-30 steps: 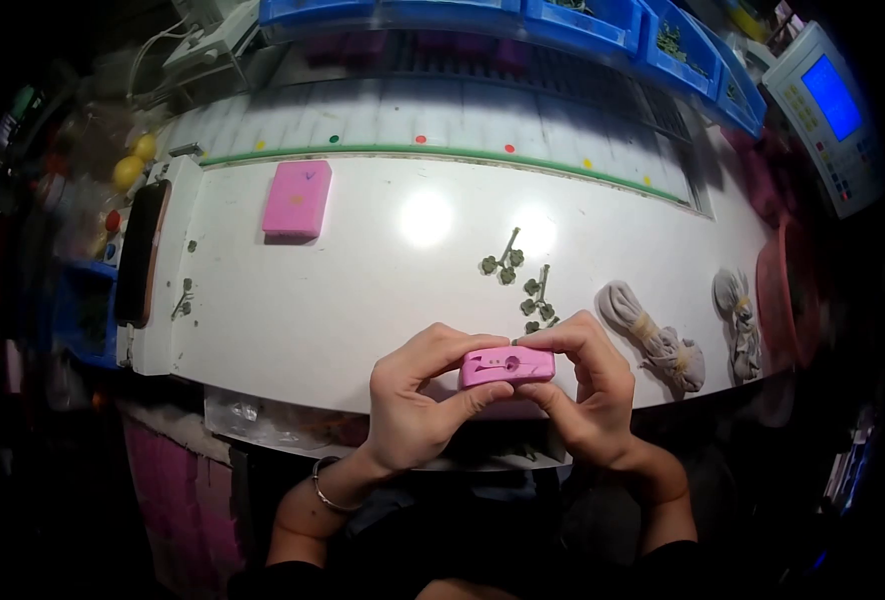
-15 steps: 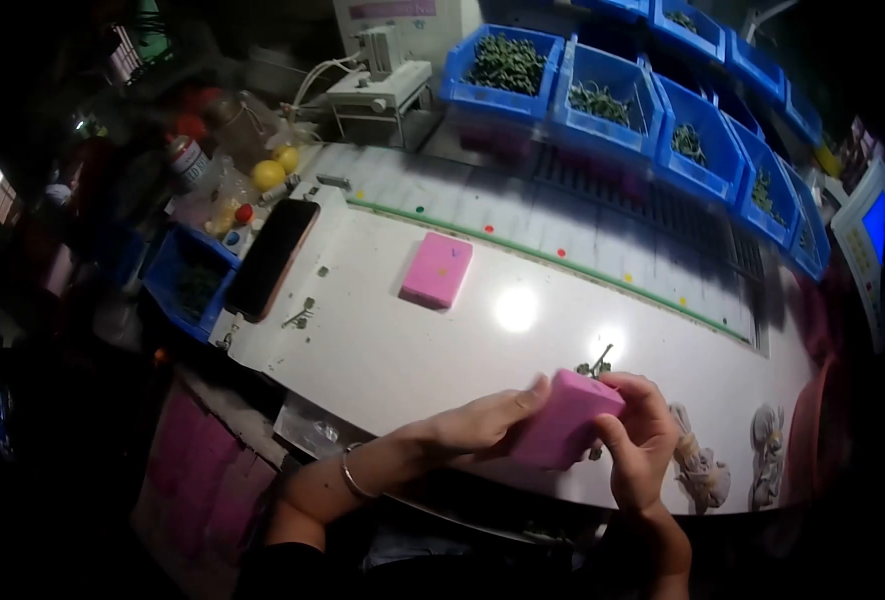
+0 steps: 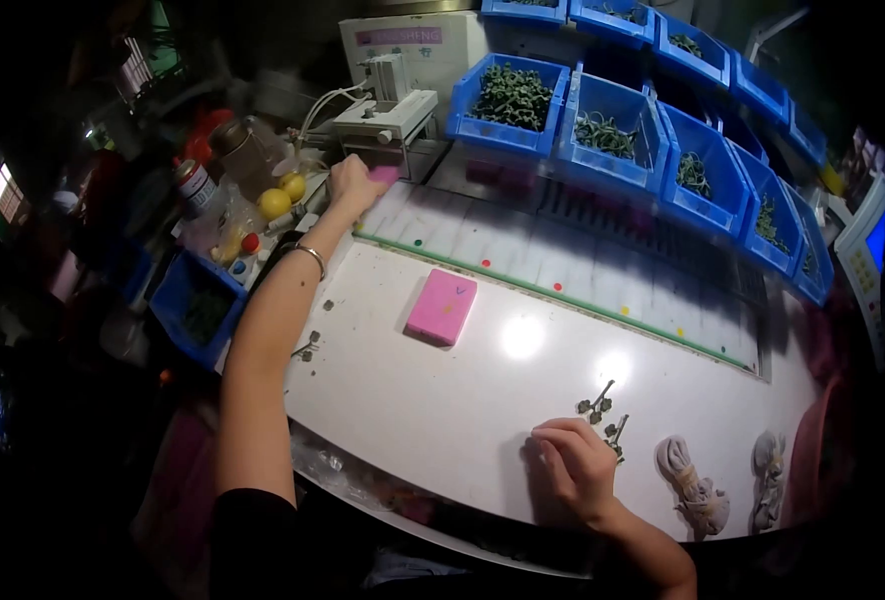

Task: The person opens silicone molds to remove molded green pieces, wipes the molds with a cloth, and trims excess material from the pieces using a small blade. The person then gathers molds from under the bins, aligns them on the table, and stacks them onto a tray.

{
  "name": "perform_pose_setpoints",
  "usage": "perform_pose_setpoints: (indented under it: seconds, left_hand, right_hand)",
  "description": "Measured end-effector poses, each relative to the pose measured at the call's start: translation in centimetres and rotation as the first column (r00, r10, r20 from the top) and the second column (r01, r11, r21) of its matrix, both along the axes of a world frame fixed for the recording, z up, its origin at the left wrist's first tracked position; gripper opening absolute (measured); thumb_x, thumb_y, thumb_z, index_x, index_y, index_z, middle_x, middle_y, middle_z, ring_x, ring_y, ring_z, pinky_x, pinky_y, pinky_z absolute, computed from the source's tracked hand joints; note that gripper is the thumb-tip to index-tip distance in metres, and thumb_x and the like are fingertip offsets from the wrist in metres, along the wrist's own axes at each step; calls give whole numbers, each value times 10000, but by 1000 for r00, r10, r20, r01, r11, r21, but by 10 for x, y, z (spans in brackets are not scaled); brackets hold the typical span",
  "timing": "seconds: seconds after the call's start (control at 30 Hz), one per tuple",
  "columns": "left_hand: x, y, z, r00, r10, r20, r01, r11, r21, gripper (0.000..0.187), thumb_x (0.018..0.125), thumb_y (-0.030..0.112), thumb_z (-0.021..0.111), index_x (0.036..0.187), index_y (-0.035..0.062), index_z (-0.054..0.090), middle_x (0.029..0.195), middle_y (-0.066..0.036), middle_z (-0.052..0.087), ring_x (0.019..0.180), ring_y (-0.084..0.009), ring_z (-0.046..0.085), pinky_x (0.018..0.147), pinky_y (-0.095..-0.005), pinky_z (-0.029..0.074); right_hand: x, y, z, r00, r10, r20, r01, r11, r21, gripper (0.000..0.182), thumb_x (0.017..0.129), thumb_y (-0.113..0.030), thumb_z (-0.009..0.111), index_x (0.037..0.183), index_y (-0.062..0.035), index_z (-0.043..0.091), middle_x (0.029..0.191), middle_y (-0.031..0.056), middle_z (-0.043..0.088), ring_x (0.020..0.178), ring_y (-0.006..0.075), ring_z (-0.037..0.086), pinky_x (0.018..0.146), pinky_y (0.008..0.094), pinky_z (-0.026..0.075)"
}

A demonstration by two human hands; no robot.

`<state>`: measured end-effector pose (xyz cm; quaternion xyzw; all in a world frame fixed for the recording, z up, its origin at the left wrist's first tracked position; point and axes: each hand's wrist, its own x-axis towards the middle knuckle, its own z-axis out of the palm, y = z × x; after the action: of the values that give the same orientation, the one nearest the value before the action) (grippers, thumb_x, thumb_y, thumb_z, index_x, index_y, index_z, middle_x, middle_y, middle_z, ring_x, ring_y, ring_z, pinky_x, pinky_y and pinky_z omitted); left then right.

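So, using the flat pink block [image 3: 443, 305] in the middle of the surface [image 3: 393, 400] as the clock's centre: the left hand [image 3: 358, 186] was stretched way out to 11 o'clock, fingers wrapped on the small pink piece [image 3: 386, 174]. That piece was mostly hidden by the hand, just in front of the white machine [image 3: 383, 118], near the striped strip's [image 3: 523, 235] far left end. Couldn't tell if it touched anything below.

The right hand [image 3: 576, 458] was between 4 and 5 o'clock, fingers released and loosely curled, palm side mostly hidden. Two green sprigs [image 3: 597, 404] lay around 4 o'clock, right beside it, and the tied cloth bundles [image 3: 701, 497] sat further out that same way. Blue bins [image 3: 618, 140] of greens ran from 12 to 2 o'clock, and two yellow balls [image 3: 275, 205] were at 10.
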<state>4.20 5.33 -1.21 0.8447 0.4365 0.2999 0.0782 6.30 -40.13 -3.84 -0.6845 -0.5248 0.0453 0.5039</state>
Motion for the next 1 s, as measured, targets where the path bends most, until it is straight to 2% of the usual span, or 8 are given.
perform_pose_setpoints:
  seconds: [0.1, 0.2, 0.3, 0.43, 0.5, 0.57, 0.67, 1.0]
  left_hand:
    - [0, 6, 1, 990, -28, -138, 22, 999, -40, 414, 612, 317, 746, 890, 21, 661, 903, -182, 640, 927, -307, 588, 815, -367, 473]
    - [-8, -10, 7, 944, -123, -307, 118, 992, -34, 511, 712, 420, 689, 954, -25, 621, 1129, -275, 500, 1179, -423, 346, 1002, -500, 276]
    - [-7, -66, -4, 946, -179, -270, 185, 983, -1, 595, 748, 496, 630, 1024, -29, 591, 1235, -311, 388, 1171, -440, 353, 1001, -498, 280]
    - [-10, -15, -20, 975, 90, -205, -34, 965, 261, 587, 797, 508, 556, 1068, -13, 567, 1314, -279, 312, 1227, -441, 292, 986, -557, 270]
    - [-21, 33, -14, 972, 131, -195, -74, 958, 276, 534, 826, 438, 536, 1151, 15, 516, 1199, -256, 471, 1144, -418, 424, 964, -487, 342]
    - [-22, 96, -14, 667, -343, -661, 326, 933, -155, 517, 783, 372, 581, 1156, 19, 515, 1110, -242, 555, 1044, -366, 533, 897, -413, 426]
    - [-30, 78, -14, 880, -125, -459, 134, 991, -14, 491, 714, 322, 625, 1104, 28, 568, 988, -220, 618, 908, -346, 603, 803, -372, 480]
    - [-4, 20, 10, 924, -191, -330, 172, 981, -85, 317, 722, 300, 619, 791, -5, 671, 864, -234, 623, 872, -369, 608, 766, -390, 492]
  right_hand:
    - [1, 1, 2, 1000, 12, -15, -13, 1000, -7, 112, 769, 36, 602, 880, 20, 609, 851, 136, 612, 665, 240, 624, 569, 280, 504]
    - [-3, 2, 5, 998, 41, -38, -42, 999, -21, 109, 772, 37, 599, 879, 21, 609, 850, 137, 612, 665, 238, 625, 569, 277, 504]
    - [-4, 0, 3, 998, 53, -41, -54, 998, -38, 110, 775, 38, 596, 883, 20, 611, 850, 136, 613, 665, 232, 626, 571, 277, 502]
    - [-3, 0, -1, 996, 44, -76, -46, 999, -25, 108, 780, 25, 602, 887, 12, 618, 845, 139, 611, 654, 232, 625, 567, 280, 497]
    - [-2, -1, -3, 997, 37, -65, -39, 998, -39, 107, 780, 24, 603, 883, 6, 622, 842, 134, 614, 652, 232, 627, 563, 278, 497]
    - [-3, 1, -3, 997, 59, -54, -61, 997, -48, 109, 779, 27, 600, 883, 5, 623, 840, 128, 617, 653, 227, 628, 560, 276, 496]
    - [-3, 2, -2, 995, 77, -71, -82, 994, -78, 116, 776, 29, 605, 888, 7, 626, 825, 119, 622, 653, 218, 630, 552, 268, 493]
    - [-4, 3, 1, 991, 81, -104, -94, 988, -121, 109, 773, 31, 616, 880, 9, 618, 795, 127, 621, 654, 230, 627, 568, 275, 494]
